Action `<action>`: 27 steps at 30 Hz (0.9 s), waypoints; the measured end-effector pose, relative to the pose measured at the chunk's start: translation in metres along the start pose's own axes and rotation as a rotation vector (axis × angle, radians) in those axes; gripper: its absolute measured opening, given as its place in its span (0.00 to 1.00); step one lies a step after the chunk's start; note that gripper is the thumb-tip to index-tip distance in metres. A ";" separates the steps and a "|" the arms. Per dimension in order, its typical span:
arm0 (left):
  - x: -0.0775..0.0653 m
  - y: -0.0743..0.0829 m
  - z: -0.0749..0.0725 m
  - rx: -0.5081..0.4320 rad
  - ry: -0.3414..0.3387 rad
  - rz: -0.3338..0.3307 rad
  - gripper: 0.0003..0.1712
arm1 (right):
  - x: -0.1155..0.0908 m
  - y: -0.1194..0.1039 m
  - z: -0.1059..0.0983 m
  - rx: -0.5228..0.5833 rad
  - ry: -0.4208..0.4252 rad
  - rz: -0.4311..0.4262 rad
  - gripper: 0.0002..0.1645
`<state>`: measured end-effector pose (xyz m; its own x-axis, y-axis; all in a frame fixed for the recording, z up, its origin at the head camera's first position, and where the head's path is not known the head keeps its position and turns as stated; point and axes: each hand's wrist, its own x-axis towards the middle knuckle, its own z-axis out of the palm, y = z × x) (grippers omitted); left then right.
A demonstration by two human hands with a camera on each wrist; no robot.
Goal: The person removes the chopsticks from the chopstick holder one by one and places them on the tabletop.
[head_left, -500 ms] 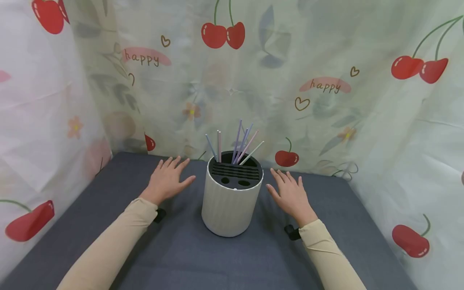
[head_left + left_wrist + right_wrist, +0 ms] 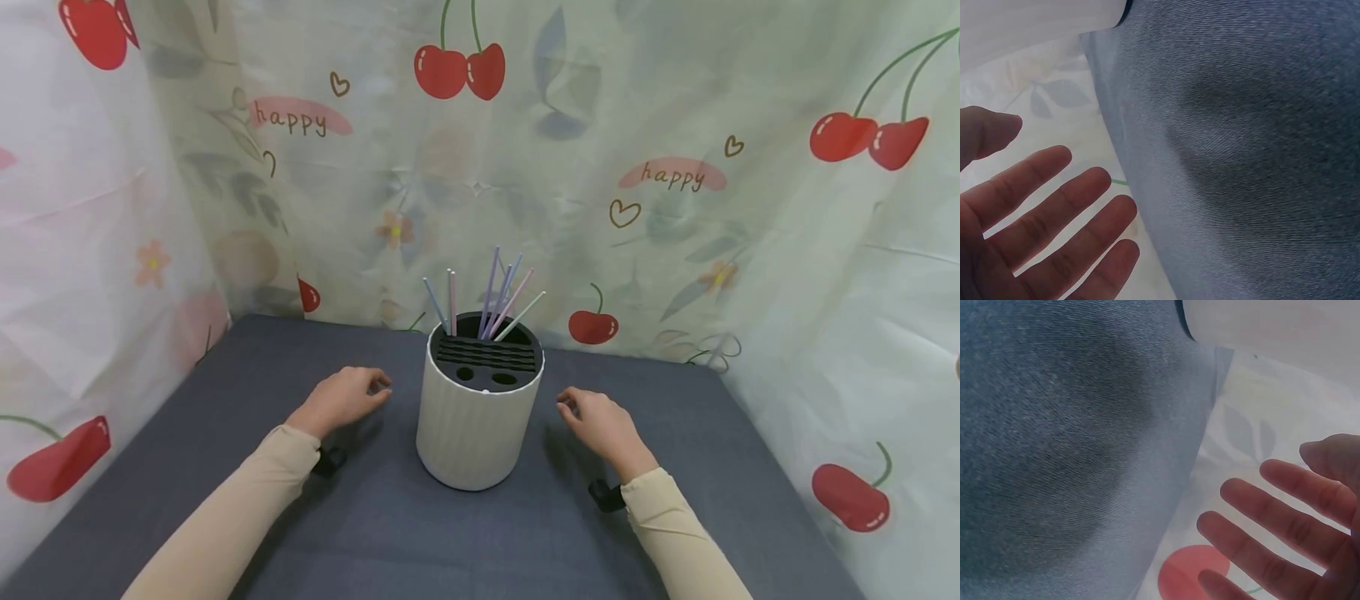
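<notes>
A white ribbed holder point(image 2: 477, 433) with a black slotted top point(image 2: 487, 357) stands upright on the dark table. Several thin sticks point(image 2: 491, 300), purple, pink, blue and white, lean out of its rear opening. To its left, and apart from it, my left hand point(image 2: 347, 398) hangs above the cloth with fingers loosely bent and nothing in them. My right hand point(image 2: 600, 423) is on the other side, also apart from the holder, relaxed and without anything in its grasp. Both wrist views show spread, relaxed fingers, with the holder's pale wall point(image 2: 1029, 28) at the top.
Dark grey cloth point(image 2: 360, 533) covers the table. Behind it and at both sides hang pale curtains point(image 2: 480, 167) printed with cherries, leaves and the word "happy". A small black wrist device point(image 2: 606, 496) sits under the right cuff, and a similar one point(image 2: 328, 461) under the left.
Both hands have lowered slightly toward the table. Their fingers, stretched out before, are now loosely bent. The holder and its sticks have stayed in place.
</notes>
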<state>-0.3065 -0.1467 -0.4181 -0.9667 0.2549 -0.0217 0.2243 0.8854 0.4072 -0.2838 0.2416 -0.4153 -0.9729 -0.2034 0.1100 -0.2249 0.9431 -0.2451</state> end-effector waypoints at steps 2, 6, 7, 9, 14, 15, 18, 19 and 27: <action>-0.001 -0.002 0.001 -0.010 -0.002 0.004 0.18 | 0.000 0.001 0.002 0.003 0.002 -0.001 0.12; -0.003 -0.004 -0.001 -0.031 0.001 0.003 0.18 | 0.000 0.002 0.004 0.020 0.005 0.000 0.12; -0.003 -0.004 -0.002 -0.036 0.003 0.002 0.18 | 0.001 0.001 0.003 0.028 0.004 0.002 0.12; -0.003 -0.002 -0.007 -0.049 0.006 0.002 0.19 | 0.001 0.001 0.000 0.047 0.003 0.002 0.12; -0.001 0.005 -0.027 -0.116 0.016 0.032 0.18 | 0.004 -0.002 -0.015 0.124 0.013 -0.021 0.13; 0.000 0.008 -0.032 -0.135 0.024 0.044 0.18 | 0.005 -0.003 -0.020 0.149 0.016 -0.029 0.14; 0.001 0.018 -0.052 -0.219 0.038 0.088 0.19 | 0.007 -0.008 -0.036 0.251 0.038 -0.059 0.16; 0.002 0.022 -0.059 -0.253 0.045 0.108 0.20 | 0.008 -0.011 -0.042 0.292 0.048 -0.070 0.16; -0.002 0.060 -0.103 -0.661 0.093 0.289 0.20 | 0.018 -0.036 -0.073 0.740 0.160 -0.189 0.22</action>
<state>-0.3039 -0.1347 -0.2994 -0.8932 0.3830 0.2356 0.3793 0.3603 0.8522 -0.2896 0.2232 -0.3346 -0.9074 -0.2497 0.3379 -0.4184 0.4636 -0.7810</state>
